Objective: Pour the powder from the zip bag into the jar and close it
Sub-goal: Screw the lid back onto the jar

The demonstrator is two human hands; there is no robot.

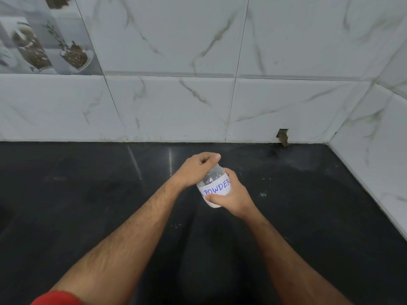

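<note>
The jar [214, 187], clear plastic with a white "POWDER" label and white powder showing low inside, is being held tilted above the black countertop [88, 194], right hand [231, 194] wrapping its body and left hand [198, 167] closing over the top (lid hidden under the fingers, so how far it is seated is not showing). Likely the closing step is going on; no zip bag is showing, and the next move is calling for twisting until snug while the right hand is bracing the jar.
</note>
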